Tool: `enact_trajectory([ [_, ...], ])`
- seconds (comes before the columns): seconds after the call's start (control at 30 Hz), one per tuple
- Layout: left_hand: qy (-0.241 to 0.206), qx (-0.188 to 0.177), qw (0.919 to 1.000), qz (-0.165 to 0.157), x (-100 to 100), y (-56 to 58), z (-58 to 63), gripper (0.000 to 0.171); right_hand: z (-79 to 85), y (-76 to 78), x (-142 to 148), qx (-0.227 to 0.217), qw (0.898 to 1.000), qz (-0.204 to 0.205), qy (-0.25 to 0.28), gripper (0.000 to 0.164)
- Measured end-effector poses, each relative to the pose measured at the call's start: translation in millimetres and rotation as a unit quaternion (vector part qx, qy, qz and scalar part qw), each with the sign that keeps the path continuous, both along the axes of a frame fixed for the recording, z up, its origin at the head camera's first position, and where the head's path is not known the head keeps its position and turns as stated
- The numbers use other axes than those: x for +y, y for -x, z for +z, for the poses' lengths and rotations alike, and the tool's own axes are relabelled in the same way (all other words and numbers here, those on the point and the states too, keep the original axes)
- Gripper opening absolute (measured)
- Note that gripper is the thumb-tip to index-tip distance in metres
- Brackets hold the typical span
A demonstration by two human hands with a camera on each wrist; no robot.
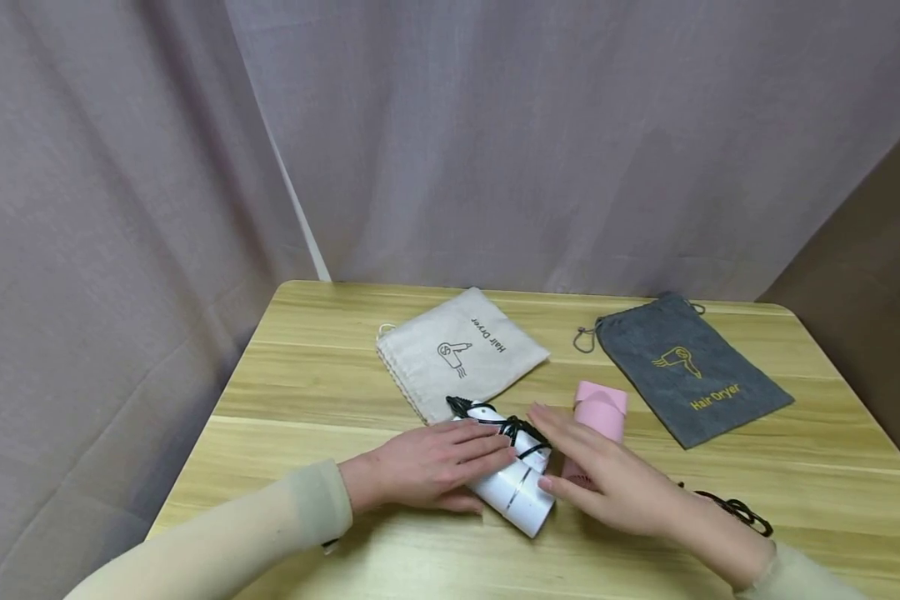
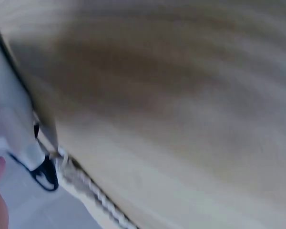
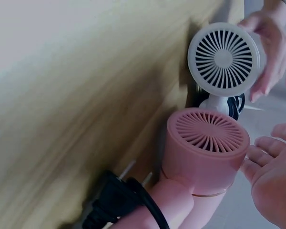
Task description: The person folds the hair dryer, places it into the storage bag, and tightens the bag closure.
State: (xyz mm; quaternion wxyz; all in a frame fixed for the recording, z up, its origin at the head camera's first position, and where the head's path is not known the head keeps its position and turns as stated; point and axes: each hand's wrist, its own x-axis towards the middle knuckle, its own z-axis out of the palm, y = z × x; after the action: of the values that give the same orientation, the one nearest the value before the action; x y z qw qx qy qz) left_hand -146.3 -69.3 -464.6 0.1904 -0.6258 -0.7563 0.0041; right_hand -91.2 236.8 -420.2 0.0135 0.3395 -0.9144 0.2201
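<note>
A white hair dryer [image 1: 512,492] lies on the wooden table, its black cord [image 1: 516,427] wound around the handle end. My left hand [image 1: 435,467] rests across it, the fingers laid flat over the top and the thumb at its near left side. My right hand [image 1: 618,479] has straight fingers and reaches over a pink hair dryer [image 1: 602,412], its fingertips close to the white one. In the right wrist view the round vented ends of the white dryer [image 3: 224,57] and pink dryer [image 3: 207,133] show side by side, with a black plug [image 3: 117,195] beside the pink handle.
A beige drawstring bag [image 1: 468,354] printed "Hair Dryer" lies behind the white dryer. A dark grey drawstring bag [image 1: 690,375] lies at the back right. Part of a black cord [image 1: 746,512] shows beyond my right wrist. Grey curtain [image 1: 495,150] hangs behind the table.
</note>
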Motion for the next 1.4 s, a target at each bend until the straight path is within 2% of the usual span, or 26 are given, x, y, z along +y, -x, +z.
enact_trajectory([
  [0.13, 0.005, 0.006, 0.9996, 0.026, -13, 7.0, 14.7, 0.076, -1.3, -6.1, -1, 0.003, 1.0, 0.003, -0.008, 0.077],
  [0.33, 0.001, 0.026, 0.998, 0.058, -37, 28.4, 35.8, 0.07, -5.7, -13.9, -5, 0.038, 0.999, 0.024, -0.017, 0.076],
  [0.5, -0.011, 0.02, 0.9968, 0.077, -51, 48.1, 45.3, 0.067, -10.8, -18.6, -9, 0.053, 0.998, 0.034, -0.027, 0.079],
  [0.63, 0.014, 0.008, 0.9936, 0.112, -59, 61.4, 50.1, 0.067, -12.8, -22.5, -13, 0.054, 0.997, 0.04, -0.031, 0.082],
  [0.87, 0.061, -0.052, 0.9829, 0.166, -69, 81.7, 49.2, 0.056, -16.5, -26.8, -20, 0.09, 0.993, 0.054, -0.049, 0.088],
  [1.2, 0.084, -0.074, 0.9774, 0.179, -71, 98.8, 39.9, 0.021, -29.3, -29.7, -27, 0.116, 0.989, 0.059, -0.071, 0.097],
  [1.4, 0.104, -0.09, 0.9734, 0.183, -67, 102.7, 31.5, 0.016, -35.7, -33.5, -29, 0.106, 0.989, 0.054, -0.09, 0.097],
])
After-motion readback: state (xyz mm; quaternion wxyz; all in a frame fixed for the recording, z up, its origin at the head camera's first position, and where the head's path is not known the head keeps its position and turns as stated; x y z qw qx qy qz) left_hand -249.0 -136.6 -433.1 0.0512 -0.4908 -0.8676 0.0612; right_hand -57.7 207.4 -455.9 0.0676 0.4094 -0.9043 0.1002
